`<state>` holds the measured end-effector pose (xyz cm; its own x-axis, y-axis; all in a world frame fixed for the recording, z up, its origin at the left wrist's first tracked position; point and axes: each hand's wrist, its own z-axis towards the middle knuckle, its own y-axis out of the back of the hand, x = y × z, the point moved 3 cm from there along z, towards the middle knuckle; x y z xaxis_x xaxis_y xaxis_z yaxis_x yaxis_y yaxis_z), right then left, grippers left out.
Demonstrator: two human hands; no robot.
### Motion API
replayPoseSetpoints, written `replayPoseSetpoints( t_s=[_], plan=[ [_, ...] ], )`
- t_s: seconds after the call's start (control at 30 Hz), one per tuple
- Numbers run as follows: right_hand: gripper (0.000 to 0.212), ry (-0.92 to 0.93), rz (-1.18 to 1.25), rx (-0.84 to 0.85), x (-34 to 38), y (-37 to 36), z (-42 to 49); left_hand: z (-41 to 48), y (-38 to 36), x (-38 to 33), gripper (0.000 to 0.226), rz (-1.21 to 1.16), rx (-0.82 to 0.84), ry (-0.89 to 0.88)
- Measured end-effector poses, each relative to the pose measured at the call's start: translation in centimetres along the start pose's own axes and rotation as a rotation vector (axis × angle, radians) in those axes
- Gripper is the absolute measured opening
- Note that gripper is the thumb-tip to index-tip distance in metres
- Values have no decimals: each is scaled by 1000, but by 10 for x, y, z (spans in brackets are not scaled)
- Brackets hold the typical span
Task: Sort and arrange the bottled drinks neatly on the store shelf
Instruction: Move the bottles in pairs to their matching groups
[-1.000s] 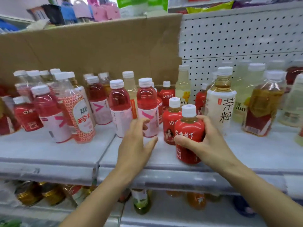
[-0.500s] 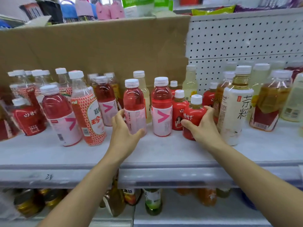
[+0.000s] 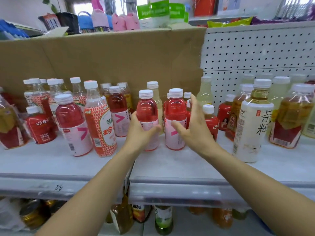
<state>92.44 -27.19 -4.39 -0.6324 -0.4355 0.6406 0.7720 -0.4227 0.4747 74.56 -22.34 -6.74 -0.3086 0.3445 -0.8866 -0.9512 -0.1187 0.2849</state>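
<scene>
A single wide-angle camera, worn on the person's head, gives the only view. It stands right before the shelf (image 3: 179, 164) and faces forward and slightly down, so the shelf's near edge crosses the lower frame. A cardboard sheet (image 3: 110, 57) on the left and a pegboard panel (image 3: 255, 53) on the right close the far side. It sits close: both forearms enter from the near bottom corners. The left hand (image 3: 139, 135), gripping a pink-labelled bottle (image 3: 147, 108), and the right hand (image 3: 196, 130) lie near the centre. Straight lines bow toward the edges. A lower shelf (image 3: 187, 225) shows along the bottom.
</scene>
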Motion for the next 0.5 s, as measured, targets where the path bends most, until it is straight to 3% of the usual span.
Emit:
replayPoseSetpoints(
  t_s=[0.17,0.33,0.5],
  plan=[
    [81,-235,263,140,-12,-17,21,7,4,-1,84,64,37,-33],
    [62,-217,298,131,-14,-15,13,-7,10,-2,77,52,109,-71],
    [62,-208,330,102,-5,-1,-14,-34,20,-8,72,-25,133,-112]
  ],
)
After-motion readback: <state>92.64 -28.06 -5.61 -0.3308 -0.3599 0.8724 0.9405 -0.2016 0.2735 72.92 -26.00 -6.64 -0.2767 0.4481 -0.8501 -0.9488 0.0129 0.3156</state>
